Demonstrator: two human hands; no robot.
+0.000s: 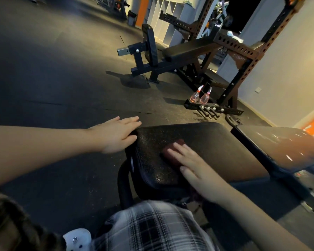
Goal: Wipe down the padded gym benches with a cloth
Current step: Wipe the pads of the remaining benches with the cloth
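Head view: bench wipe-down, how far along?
Done: nothing provably; no pad shows a clearly wiped finish. In hand: the right hand presses the cloth flat on the near seat pad, while the left hand rests on its edge. Left: the adjoining back pad, which looks speckled with droplets, and the far bench in the rack. The spray bottles stand on the floor.

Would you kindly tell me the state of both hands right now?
Left hand: open, touching the bench pad edge.
Right hand: open, pressing the cloth flat.
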